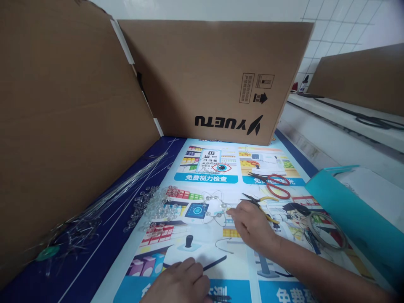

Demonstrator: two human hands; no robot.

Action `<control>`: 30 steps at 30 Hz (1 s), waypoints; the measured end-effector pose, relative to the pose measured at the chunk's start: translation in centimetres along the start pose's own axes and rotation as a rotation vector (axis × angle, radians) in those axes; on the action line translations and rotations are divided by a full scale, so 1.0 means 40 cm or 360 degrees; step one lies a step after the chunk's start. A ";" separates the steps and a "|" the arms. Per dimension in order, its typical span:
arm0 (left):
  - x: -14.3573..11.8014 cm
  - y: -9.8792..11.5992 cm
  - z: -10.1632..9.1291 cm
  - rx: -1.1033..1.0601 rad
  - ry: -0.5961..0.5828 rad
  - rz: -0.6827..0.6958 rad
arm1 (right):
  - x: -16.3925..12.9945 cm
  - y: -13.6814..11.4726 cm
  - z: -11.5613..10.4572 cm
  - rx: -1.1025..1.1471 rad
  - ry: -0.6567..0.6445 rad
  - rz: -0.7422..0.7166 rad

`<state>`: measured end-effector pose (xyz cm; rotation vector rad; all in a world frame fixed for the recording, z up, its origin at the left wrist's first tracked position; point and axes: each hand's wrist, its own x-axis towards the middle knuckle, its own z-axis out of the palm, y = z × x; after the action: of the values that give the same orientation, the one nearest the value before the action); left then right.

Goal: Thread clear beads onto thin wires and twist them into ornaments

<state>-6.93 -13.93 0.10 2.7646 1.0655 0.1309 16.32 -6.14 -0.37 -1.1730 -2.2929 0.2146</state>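
Note:
My right hand (254, 227) reaches in from the right, with thumb and forefinger pinched at the edge of a beaded wire ring (217, 216). Clear beads sit along this ring, which lies over the printed sheet. At the bottom edge my left hand (181, 283) is curled closed, its fingertips hidden. A dark, thin object (221, 298) pokes out beside it; whether the hand holds it I cannot tell. Between the hands lies a short curved wire (224, 246). Just beyond my right hand are yellow-handled pliers (268, 198), and farther back, red-handled scissors (276, 183).
Loose clear beads (158, 206) are heaped at the left. Beside them lies a bundle of thin wires (123, 189) along a cardboard wall (72, 105). On the right are a wire coil (342, 235) and a teal box (356, 219). A YUETU cardboard panel (195, 75) stands behind.

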 end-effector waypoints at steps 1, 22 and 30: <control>0.000 -0.001 0.000 -0.0014 -0.0005 0.0000 | -0.002 -0.002 0.002 -0.0009 -0.0025 -0.0057; 0.077 -0.112 -0.076 0.0268 0.0172 -0.0674 | -0.012 0.000 0.013 0.0195 0.0045 -0.0207; 0.145 -0.159 -0.104 0.0352 0.0230 -0.0666 | -0.013 0.002 0.011 0.0217 0.0047 -0.0221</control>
<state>-7.42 -4.86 3.07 2.6722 1.7665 0.1656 16.39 -6.48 -0.97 -0.9396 -2.2841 0.2941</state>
